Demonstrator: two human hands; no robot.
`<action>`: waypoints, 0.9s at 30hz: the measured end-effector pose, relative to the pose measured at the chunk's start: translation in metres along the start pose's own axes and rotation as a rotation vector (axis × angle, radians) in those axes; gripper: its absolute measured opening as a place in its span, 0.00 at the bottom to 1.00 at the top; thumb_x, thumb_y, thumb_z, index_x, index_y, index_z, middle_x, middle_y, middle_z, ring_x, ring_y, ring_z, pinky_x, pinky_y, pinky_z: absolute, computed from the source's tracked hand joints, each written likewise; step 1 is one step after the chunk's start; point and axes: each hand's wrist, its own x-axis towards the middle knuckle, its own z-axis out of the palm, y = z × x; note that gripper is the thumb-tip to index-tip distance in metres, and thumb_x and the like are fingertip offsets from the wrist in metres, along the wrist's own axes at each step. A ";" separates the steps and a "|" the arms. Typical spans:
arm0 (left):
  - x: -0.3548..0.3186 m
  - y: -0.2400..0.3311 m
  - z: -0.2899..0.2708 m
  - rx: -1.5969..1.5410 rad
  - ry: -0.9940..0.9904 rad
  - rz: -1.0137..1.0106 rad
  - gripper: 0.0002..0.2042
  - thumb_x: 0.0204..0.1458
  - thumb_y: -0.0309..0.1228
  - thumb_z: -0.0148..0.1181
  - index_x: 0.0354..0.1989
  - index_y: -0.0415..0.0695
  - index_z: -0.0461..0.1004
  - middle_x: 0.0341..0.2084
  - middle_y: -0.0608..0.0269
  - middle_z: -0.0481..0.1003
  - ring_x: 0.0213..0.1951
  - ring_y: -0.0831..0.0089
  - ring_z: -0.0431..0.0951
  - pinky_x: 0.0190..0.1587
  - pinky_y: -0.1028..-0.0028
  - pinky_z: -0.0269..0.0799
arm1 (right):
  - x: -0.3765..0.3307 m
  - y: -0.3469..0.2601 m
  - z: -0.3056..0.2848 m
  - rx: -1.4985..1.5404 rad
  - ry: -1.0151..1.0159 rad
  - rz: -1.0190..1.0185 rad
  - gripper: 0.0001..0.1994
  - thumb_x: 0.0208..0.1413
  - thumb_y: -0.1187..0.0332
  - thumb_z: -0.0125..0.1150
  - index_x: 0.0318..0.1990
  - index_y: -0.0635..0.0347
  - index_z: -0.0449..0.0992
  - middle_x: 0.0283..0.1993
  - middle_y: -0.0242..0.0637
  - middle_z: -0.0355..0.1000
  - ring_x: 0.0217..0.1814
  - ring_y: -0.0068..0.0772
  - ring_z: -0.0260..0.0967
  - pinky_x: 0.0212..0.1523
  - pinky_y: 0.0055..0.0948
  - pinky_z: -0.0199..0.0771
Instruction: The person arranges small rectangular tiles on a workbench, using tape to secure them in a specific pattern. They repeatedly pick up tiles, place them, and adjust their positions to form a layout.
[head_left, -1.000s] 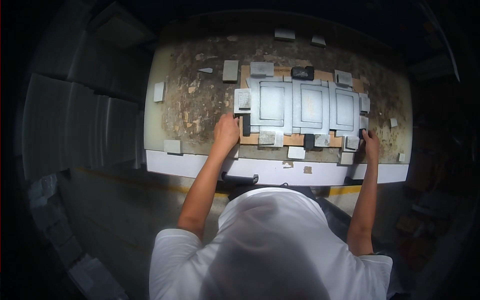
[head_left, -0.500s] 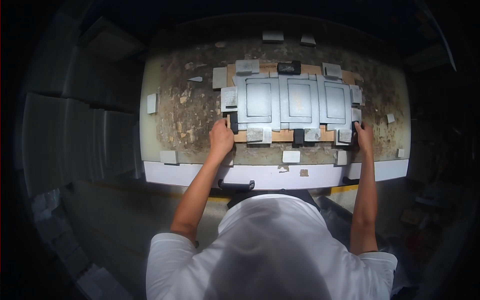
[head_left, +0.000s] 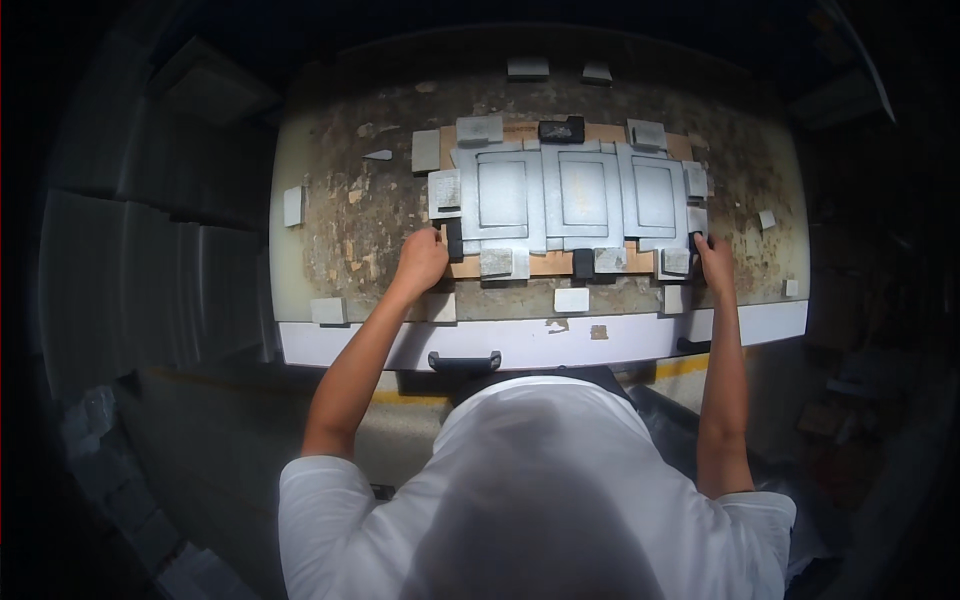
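The brown board [head_left: 555,263], bearing the grey framed panels [head_left: 585,195] and their ring of blocks [head_left: 610,261], now sits slightly farther left and back from the loose white block [head_left: 571,299] than a second ago — apparently the whole set shifting together, its layout kept. The left hand [head_left: 423,261] is curled at the board's left edge, the right hand [head_left: 716,263] bent-fingered at the opposite end — whether either grips, I cannot tell.

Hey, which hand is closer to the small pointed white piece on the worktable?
Left. The left hand is below and slightly right of the pointed white piece in view; the right hand is far across, past the grey panels' right end.
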 end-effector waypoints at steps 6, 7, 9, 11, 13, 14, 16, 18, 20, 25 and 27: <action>-0.027 0.011 -0.008 0.085 -0.016 -0.057 0.12 0.52 0.27 0.50 0.35 0.31 0.76 0.34 0.34 0.77 0.41 0.40 0.77 0.47 0.51 0.71 | -0.009 -0.008 -0.004 -0.023 0.003 0.017 0.22 0.57 0.55 0.60 0.42 0.72 0.77 0.34 0.55 0.77 0.38 0.54 0.75 0.40 0.42 0.71; -0.027 0.010 -0.007 0.083 -0.016 -0.046 0.12 0.53 0.27 0.50 0.36 0.31 0.76 0.35 0.34 0.77 0.42 0.40 0.77 0.47 0.51 0.71 | -0.012 -0.013 -0.004 0.007 0.004 0.007 0.22 0.57 0.56 0.60 0.41 0.73 0.77 0.34 0.57 0.77 0.39 0.58 0.75 0.41 0.44 0.71; -0.026 0.007 -0.005 0.082 -0.013 -0.026 0.12 0.54 0.27 0.49 0.38 0.32 0.76 0.35 0.35 0.77 0.42 0.40 0.77 0.48 0.51 0.71 | -0.014 -0.016 -0.007 0.059 -0.007 0.044 0.22 0.57 0.56 0.60 0.41 0.73 0.77 0.34 0.56 0.77 0.39 0.56 0.75 0.41 0.43 0.71; -0.027 0.010 0.000 0.070 -0.009 -0.032 0.12 0.55 0.28 0.49 0.40 0.32 0.75 0.36 0.35 0.77 0.43 0.40 0.77 0.48 0.52 0.71 | -0.013 -0.014 -0.007 0.072 0.012 0.027 0.22 0.57 0.57 0.60 0.42 0.73 0.77 0.35 0.56 0.77 0.40 0.55 0.75 0.42 0.42 0.71; -0.028 0.011 0.002 0.046 0.010 -0.029 0.12 0.56 0.28 0.49 0.42 0.32 0.74 0.37 0.36 0.77 0.44 0.40 0.77 0.49 0.52 0.71 | -0.012 -0.010 -0.004 0.045 0.040 -0.016 0.21 0.58 0.58 0.60 0.44 0.73 0.77 0.37 0.55 0.77 0.41 0.53 0.76 0.44 0.40 0.71; -0.029 0.009 0.005 0.026 0.025 -0.020 0.13 0.57 0.28 0.49 0.43 0.32 0.74 0.38 0.36 0.77 0.44 0.41 0.77 0.49 0.53 0.71 | -0.012 -0.007 -0.004 0.032 0.054 -0.038 0.21 0.58 0.58 0.59 0.46 0.73 0.76 0.38 0.55 0.77 0.42 0.51 0.76 0.45 0.40 0.72; -0.034 0.006 0.005 -0.019 0.051 0.011 0.13 0.58 0.28 0.49 0.46 0.32 0.73 0.40 0.36 0.76 0.46 0.41 0.76 0.50 0.54 0.71 | -0.015 0.001 -0.006 0.159 0.020 -0.039 0.21 0.59 0.59 0.59 0.48 0.73 0.76 0.40 0.54 0.78 0.44 0.51 0.76 0.48 0.39 0.71; -0.045 0.004 0.006 -0.073 0.080 0.055 0.13 0.60 0.27 0.49 0.49 0.32 0.73 0.43 0.37 0.75 0.47 0.42 0.76 0.50 0.55 0.70 | -0.025 0.009 -0.008 0.242 0.050 0.047 0.21 0.62 0.61 0.57 0.52 0.74 0.74 0.47 0.54 0.76 0.49 0.51 0.74 0.54 0.40 0.70; -0.061 -0.001 0.008 -0.137 0.142 0.078 0.14 0.60 0.27 0.49 0.51 0.32 0.71 0.44 0.38 0.75 0.47 0.43 0.75 0.51 0.56 0.70 | -0.051 0.016 -0.008 0.078 0.168 0.078 0.22 0.60 0.64 0.58 0.56 0.72 0.71 0.52 0.55 0.73 0.55 0.52 0.71 0.57 0.40 0.68; -0.096 -0.012 0.017 -0.115 0.300 0.102 0.14 0.61 0.26 0.48 0.53 0.34 0.71 0.44 0.43 0.74 0.47 0.48 0.74 0.52 0.59 0.69 | -0.131 0.016 0.034 -0.226 0.100 -0.056 0.35 0.51 0.62 0.70 0.62 0.71 0.61 0.60 0.58 0.64 0.64 0.60 0.60 0.62 0.46 0.64; -0.105 -0.019 0.017 -0.124 0.347 0.086 0.14 0.62 0.26 0.47 0.53 0.35 0.71 0.43 0.45 0.74 0.47 0.49 0.73 0.52 0.59 0.68 | -0.136 -0.011 0.049 -0.347 0.200 -0.019 0.39 0.47 0.58 0.73 0.61 0.73 0.61 0.58 0.60 0.63 0.63 0.61 0.59 0.62 0.48 0.63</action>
